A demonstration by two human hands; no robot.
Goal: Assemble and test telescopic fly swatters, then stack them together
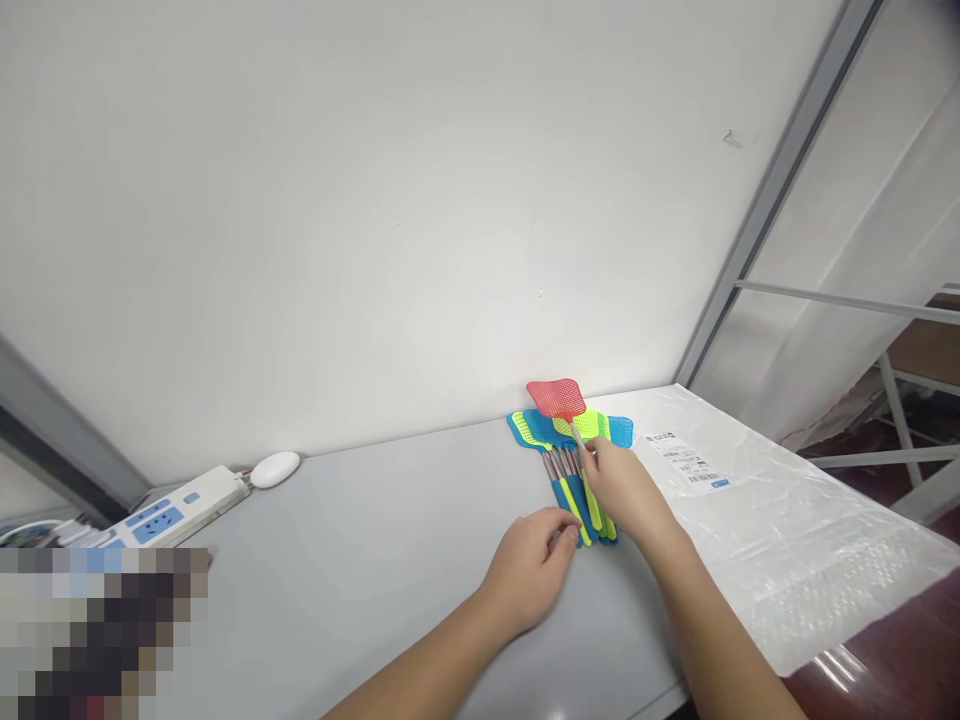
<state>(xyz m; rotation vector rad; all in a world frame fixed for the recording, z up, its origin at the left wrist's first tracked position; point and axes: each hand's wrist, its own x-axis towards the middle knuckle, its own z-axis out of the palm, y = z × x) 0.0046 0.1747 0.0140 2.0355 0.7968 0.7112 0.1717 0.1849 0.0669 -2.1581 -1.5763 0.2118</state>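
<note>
Fly swatters [574,440]: a small fan of them lying flat at the back of the grey table [360,560], heads near the wall [375,200], handles pointing back at me. Blue and yellow-green mesh heads overlap, one red swatter [556,398] on top, its head furthest back. Handles bunch together at the near end, so the stack spreads only at the heads.

My right hand [626,490] sits on the handles from the right side, fingers curled over the thin metal shafts, looks like I'm pinching the red one's shaft, though the exact contact is hidden under my fingers. My left hand [529,570] is at the handle tips, fingers bent, thumb and forefinger closed on the end of a yellow-green handle. Probably steadies the bundle so the rest don't slide when one moves.

Just right of the swatters: clear plastic bag [787,520] with bubble wrap, lying flat, white shipping label [686,460] face up. Touches or nearly touches the blue heads, can't tell which.

Far left: white power strip [176,510] and a white oval gadget [275,468] by the wall, well apart from my hands.
</note>
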